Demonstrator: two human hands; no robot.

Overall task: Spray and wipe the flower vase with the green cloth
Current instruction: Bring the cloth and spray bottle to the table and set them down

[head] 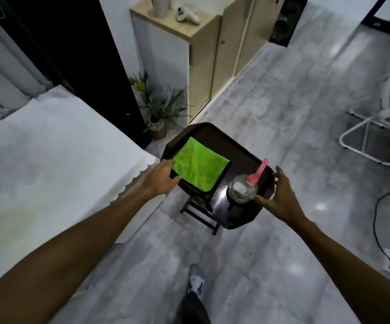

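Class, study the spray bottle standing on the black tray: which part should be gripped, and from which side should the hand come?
Grip the spray bottle around its clear round body, below the pink nozzle, coming from the right, where the right hand is already open beside it. It stands upright near the tray corner with that side free; the green cloth lies to its left.

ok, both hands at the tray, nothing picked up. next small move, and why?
Probably close the right hand on the spray bottle: its thumb is already beside the bottle, and the left hand rests at the tray edge by the green cloth, not gripping it.
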